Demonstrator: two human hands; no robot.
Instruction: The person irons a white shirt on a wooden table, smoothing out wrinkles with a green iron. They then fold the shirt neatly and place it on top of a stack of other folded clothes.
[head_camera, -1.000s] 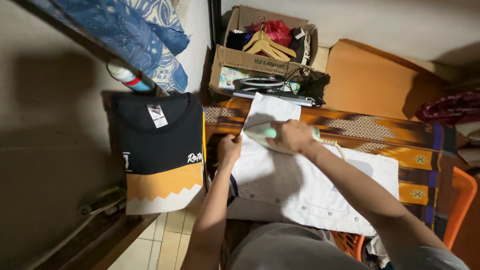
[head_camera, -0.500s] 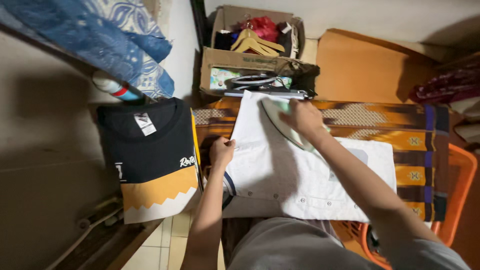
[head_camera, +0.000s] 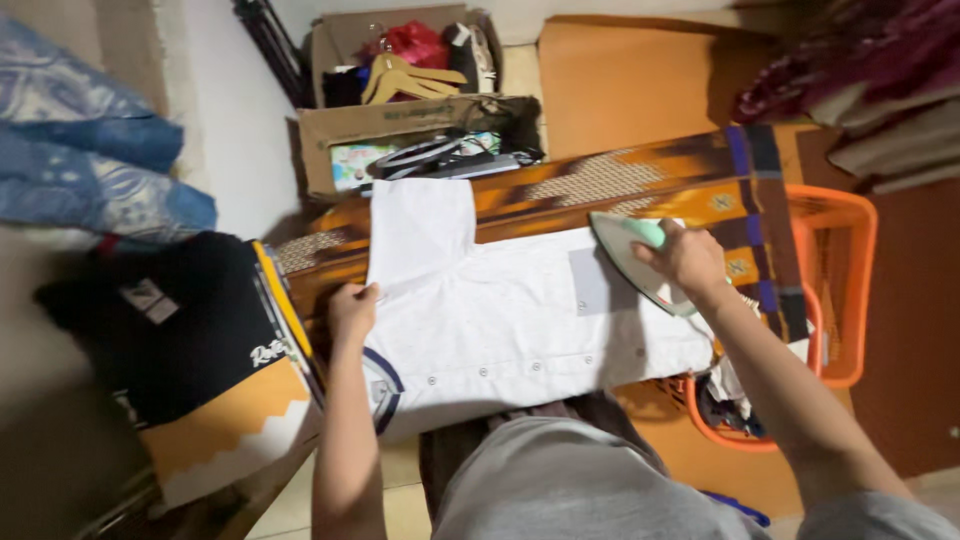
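A white short-sleeved shirt (head_camera: 500, 310) lies flat on an orange and brown patterned cloth (head_camera: 620, 180) that covers the ironing surface. My right hand (head_camera: 685, 258) grips the pale green handle of a clothes iron (head_camera: 630, 255), tilted up at the shirt's right end. My left hand (head_camera: 353, 308) presses down on the shirt's left edge near the sleeve.
A folded black, white and orange shirt (head_camera: 205, 370) lies to the left. A cardboard box (head_camera: 400, 110) with wooden hangers and clothes stands behind. An orange laundry basket (head_camera: 835, 290) sits at the right, and blue patterned fabric (head_camera: 90, 160) lies at the far left.
My right hand has carried the iron from the sleeve at the shirt's left across to its right end. The left hand stays on the shirt's left edge. The camera view has swung.
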